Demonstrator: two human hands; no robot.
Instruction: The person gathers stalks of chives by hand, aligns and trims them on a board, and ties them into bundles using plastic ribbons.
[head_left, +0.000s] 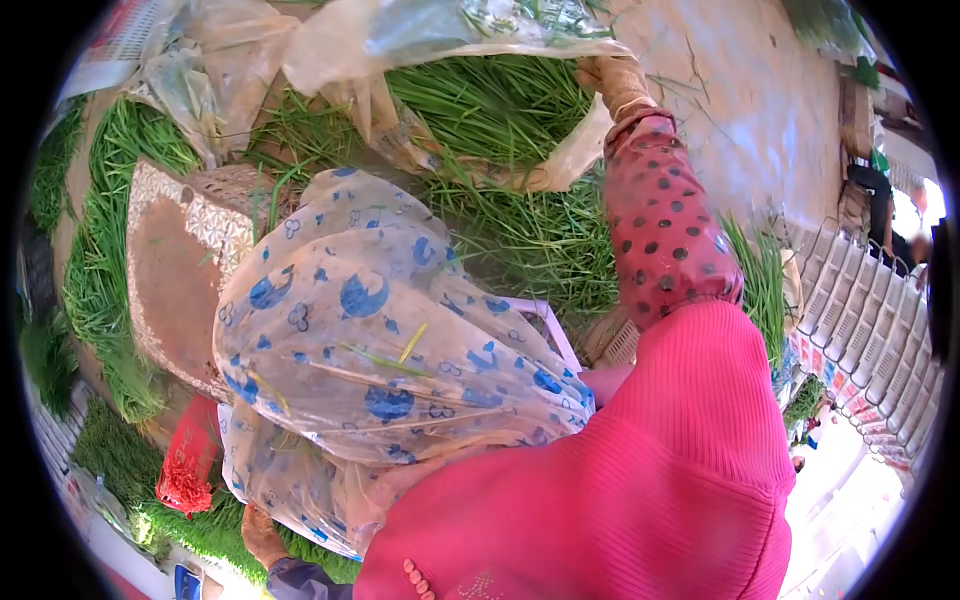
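My right hand [612,82], tan and perhaps gloved, closes on the rim of a clear plastic bag [560,175] at the top. A red dotted oversleeve covers that forearm. Long thin green leaves [490,100], like chives, fill the bag's mouth. At the lower left, what looks like my left hand [262,537] comes out of a blue-grey sleeve beside the plastic sheet [370,300] over my lap. Its fingers are partly hidden. The sheet has blue prints, with a few loose leaves on it.
More green leaves [110,330] lie left and under the bag. A worn patterned board or seat [175,270] stands beside my lap. Near it is a red packet [190,450] with frayed red strips. Stacked plastic crates [865,320] stand at the right, on a tan floor [720,120].
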